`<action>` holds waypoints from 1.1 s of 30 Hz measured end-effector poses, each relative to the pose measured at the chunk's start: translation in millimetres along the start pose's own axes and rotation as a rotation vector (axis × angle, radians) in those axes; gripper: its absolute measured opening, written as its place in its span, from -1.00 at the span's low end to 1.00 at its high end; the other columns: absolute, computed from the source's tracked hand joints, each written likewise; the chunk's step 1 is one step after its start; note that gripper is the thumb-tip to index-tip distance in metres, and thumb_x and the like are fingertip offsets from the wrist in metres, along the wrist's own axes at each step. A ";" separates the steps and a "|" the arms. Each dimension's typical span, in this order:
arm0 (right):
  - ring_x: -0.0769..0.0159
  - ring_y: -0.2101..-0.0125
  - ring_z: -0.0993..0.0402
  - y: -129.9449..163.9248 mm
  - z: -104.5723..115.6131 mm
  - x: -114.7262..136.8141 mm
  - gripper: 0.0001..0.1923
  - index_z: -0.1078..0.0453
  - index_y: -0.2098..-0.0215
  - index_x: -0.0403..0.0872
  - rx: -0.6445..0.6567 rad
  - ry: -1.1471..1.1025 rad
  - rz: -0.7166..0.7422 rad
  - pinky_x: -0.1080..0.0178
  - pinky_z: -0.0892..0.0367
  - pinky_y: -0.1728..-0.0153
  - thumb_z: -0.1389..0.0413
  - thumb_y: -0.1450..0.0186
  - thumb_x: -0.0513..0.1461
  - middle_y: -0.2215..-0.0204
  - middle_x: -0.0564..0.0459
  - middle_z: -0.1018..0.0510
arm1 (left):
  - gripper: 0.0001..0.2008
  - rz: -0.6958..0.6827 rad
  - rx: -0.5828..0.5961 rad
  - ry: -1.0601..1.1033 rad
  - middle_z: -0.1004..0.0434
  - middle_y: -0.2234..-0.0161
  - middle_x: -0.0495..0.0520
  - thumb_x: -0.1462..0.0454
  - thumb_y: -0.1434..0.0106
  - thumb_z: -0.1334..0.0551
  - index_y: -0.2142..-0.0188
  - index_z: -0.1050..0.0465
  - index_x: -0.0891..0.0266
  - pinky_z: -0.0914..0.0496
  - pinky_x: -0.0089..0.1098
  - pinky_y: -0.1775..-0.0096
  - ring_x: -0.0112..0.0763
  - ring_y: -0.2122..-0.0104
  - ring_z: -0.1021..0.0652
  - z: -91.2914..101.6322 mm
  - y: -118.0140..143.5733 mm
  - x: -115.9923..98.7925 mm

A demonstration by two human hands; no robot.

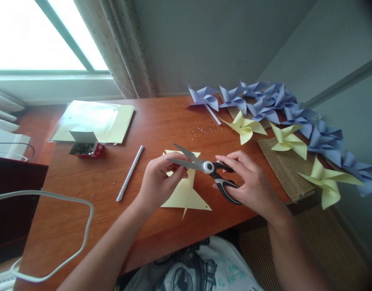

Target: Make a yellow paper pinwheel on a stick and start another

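My right hand (249, 182) grips a pair of black-and-grey scissors (208, 167) by the handles. Their blades are parted and point left, crossing in front of the fingertips of my left hand (161, 178). Thumb and fingers of that left hand are pinched together over a pale yellow paper (182, 194) cut into pointed flaps, one corner bearing a small dark hole. Whatever the left fingertips pinch is hidden by them and the blade. To the left of this hand a rolled white paper stick (130, 173) lies on the wooden table (155, 129).
Several blue pinwheels (263, 109) and yellow pinwheels (288, 139) line the right side, some on corrugated cardboard (285, 173). A small open red box (89, 150) of metal bits sits by yellow sheets (125, 121) at left. Small bits (204, 130) are scattered behind; a white cable (90, 218) loops front left.
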State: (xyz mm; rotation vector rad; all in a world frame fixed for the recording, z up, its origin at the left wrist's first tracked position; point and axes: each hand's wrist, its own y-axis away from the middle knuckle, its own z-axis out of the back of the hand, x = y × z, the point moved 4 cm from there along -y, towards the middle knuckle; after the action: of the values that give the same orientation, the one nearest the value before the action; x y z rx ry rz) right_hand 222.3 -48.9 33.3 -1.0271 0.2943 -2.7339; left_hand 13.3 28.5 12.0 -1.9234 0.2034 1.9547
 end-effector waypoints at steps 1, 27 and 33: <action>0.19 0.16 -0.53 0.0 0.0 0.3 -0.40 -0.35 -0.25 0.08 -0.001 0.001 0.002 0.15 -0.52 0.09 -0.32 -0.26 -0.20 0.10 -0.04 -0.45 | -0.96 -0.004 0.004 -0.005 -0.61 0.40 0.08 0.34 -0.26 -0.31 0.31 -0.57 0.26 -0.54 -0.43 0.44 -0.43 0.49 -0.59 0.0 0.0 0.0; 0.21 0.12 -0.52 1.2 0.7 1.3 -0.40 -0.33 -0.25 -0.03 0.003 0.075 0.024 0.20 -0.50 0.05 -0.32 -0.27 -0.24 0.08 -0.07 -0.44 | -0.90 -0.026 -0.015 -0.086 -0.58 0.44 0.04 0.41 -0.21 -0.27 0.32 -0.57 0.28 -0.47 -0.42 0.44 -0.45 0.51 -0.55 0.5 0.6 0.8; 0.21 0.13 -0.52 1.4 0.7 0.1 -0.40 -0.33 -0.25 -0.05 0.013 0.060 0.025 0.21 -0.50 0.06 -0.32 -0.27 -0.23 0.09 -0.07 -0.44 | -0.90 -0.026 -0.009 -0.080 -0.61 0.41 0.07 0.42 -0.21 -0.27 0.31 -0.57 0.28 -0.47 -0.40 0.42 -0.45 0.49 -0.55 0.4 0.2 2.0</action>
State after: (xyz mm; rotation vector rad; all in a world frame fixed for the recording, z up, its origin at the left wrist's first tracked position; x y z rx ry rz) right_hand 222.9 -50.3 33.6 -0.9338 0.2965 -2.7443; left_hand 12.9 28.8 10.0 -1.8402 0.1473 2.0140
